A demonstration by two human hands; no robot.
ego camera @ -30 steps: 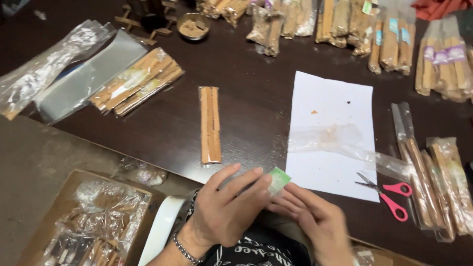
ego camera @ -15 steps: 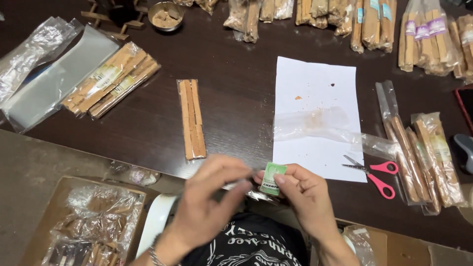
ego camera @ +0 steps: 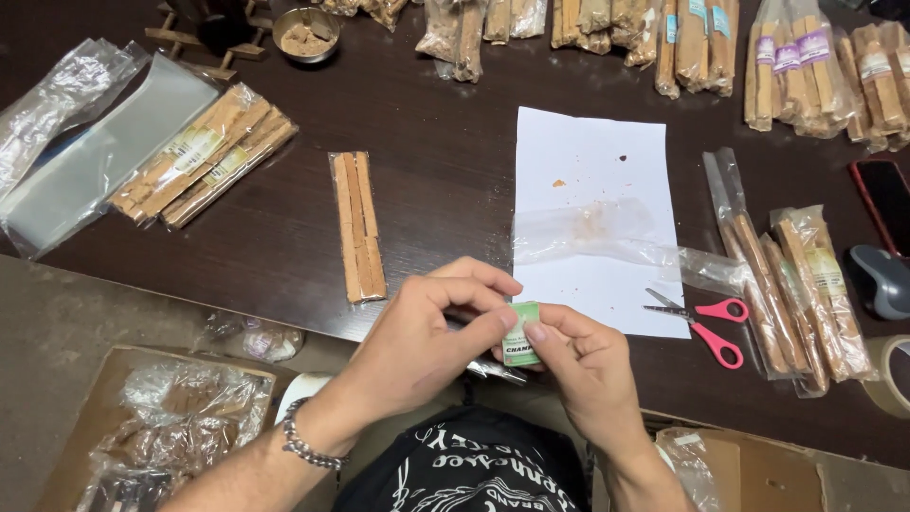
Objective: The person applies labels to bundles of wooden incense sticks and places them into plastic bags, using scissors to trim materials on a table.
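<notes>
Two bare hands meet near the front edge of a dark brown wooden table (ego camera: 445, 142). The left hand (ego camera: 427, 337) and the right hand (ego camera: 583, 365) both pinch a small green paper label (ego camera: 520, 334). The left thumb and the right fingertips press on it, so both hands are closed on the label. The label stands upright between the hands, just above the table edge. Something thin and shiny pokes out under the hands, but it is hard to tell what it is.

Just past the left hand lies a clear plastic bag of light brown wooden sticks (ego camera: 357, 226), flat on the table. To the right lies a white sheet of paper (ego camera: 588, 161) with brown crumbs on it. A limp clear plastic sleeve (ego camera: 616, 242) lies across the paper. Pink-handled scissors (ego camera: 703, 322) rest near the paper's lower right corner, close to the right hand.
</notes>
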